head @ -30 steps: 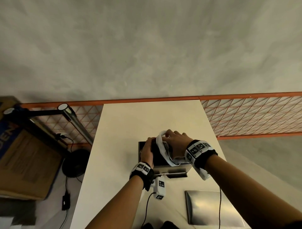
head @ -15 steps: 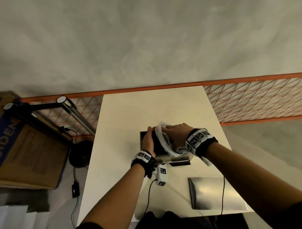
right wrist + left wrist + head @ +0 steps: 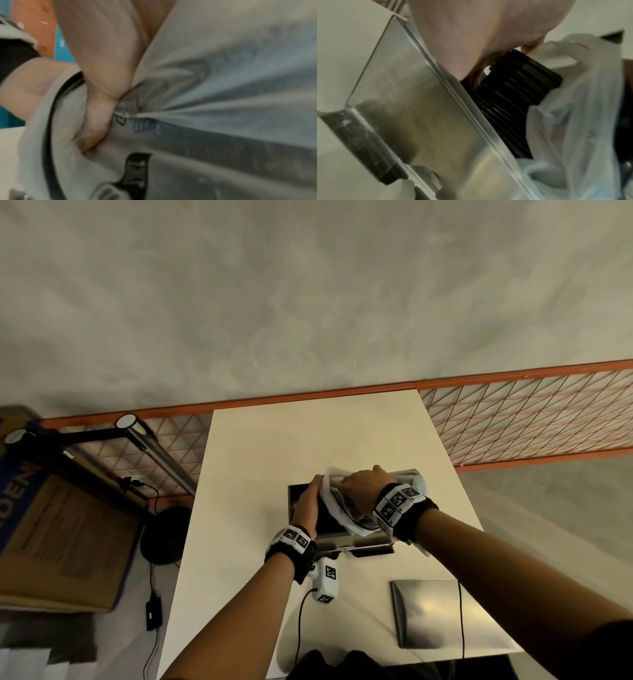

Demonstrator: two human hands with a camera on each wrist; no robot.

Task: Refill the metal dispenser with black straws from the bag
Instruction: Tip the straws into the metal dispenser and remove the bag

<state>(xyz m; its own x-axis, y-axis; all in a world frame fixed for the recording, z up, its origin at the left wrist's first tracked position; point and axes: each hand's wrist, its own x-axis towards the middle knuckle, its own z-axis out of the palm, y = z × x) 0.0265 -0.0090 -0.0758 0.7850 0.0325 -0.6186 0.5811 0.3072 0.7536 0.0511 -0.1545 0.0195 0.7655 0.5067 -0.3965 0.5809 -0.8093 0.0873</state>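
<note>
Right hand (image 3: 359,486) clutching bag (image 3: 337,508) over metal dispenser (image 3: 352,539), left hand (image 3: 308,505) gripping black straws (image 3: 518,89)

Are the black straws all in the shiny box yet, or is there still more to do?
Not yet. Done: the dispenser is open, its lid lying on the table. In hand: the right hand grips the bag over the opening while the left hand touches the black straws poking out. Left: slide them out, remove the bag, close the lid.
</note>
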